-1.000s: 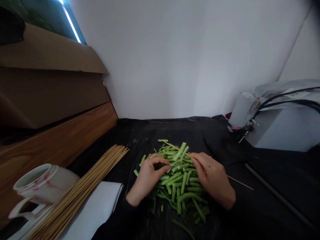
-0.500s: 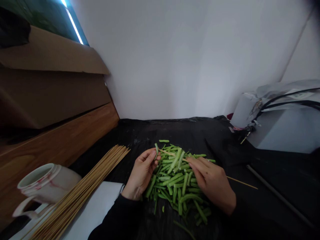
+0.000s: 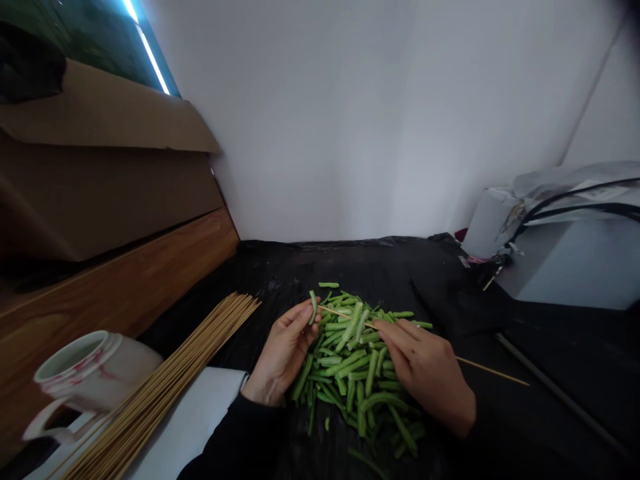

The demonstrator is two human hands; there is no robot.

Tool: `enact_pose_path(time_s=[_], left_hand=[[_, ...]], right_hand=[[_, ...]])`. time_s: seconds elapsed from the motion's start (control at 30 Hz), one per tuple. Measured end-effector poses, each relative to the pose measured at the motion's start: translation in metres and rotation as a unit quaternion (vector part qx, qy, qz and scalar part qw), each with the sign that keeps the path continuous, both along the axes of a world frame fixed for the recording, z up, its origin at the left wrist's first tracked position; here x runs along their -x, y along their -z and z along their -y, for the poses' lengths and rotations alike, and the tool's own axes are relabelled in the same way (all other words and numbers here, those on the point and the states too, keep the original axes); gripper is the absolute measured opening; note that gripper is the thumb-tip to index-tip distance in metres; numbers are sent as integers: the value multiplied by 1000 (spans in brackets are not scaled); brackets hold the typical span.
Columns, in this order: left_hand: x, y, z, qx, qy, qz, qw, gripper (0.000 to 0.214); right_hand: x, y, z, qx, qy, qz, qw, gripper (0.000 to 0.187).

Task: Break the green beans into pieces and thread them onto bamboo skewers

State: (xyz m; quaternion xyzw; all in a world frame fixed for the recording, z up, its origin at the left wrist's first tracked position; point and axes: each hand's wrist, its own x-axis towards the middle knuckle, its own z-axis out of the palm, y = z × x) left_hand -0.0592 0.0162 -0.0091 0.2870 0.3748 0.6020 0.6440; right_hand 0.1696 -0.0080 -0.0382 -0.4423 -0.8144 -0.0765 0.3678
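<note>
My left hand (image 3: 287,347) pinches a short piece of green bean (image 3: 313,307) between thumb and fingers. In my right hand (image 3: 425,363) is a thin bamboo skewer (image 3: 493,369), whose front end reaches leftward to the bean piece; whether the tip has gone into it I cannot tell. Two bean pieces (image 3: 350,327) sit side by side across the skewer, between my hands. Below lies a heap of cut green beans (image 3: 350,373) on black plastic sheeting (image 3: 280,267). My right palm hides part of the skewer and of the heap.
To the left, a bundle of bamboo skewers (image 3: 175,377) rests over a white sheet (image 3: 200,400), beside a white mug (image 3: 107,363). A cardboard box (image 3: 110,193) stands behind them. On the right are a dark rod (image 3: 555,390) and a pale box (image 3: 575,260) with black cables.
The skewer's rear end sticks out slightly farther right beyond my right hand. Both hands keep nearly the same places, and the view has shifted a little.
</note>
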Motion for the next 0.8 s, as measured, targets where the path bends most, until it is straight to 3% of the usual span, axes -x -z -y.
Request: enact_pose_path(time_s=[0.8], left_hand=[[-2,1,0,-41,-31,-49,997,27]], right_hand=[[0,0,1,-5,9,26,1000,32]])
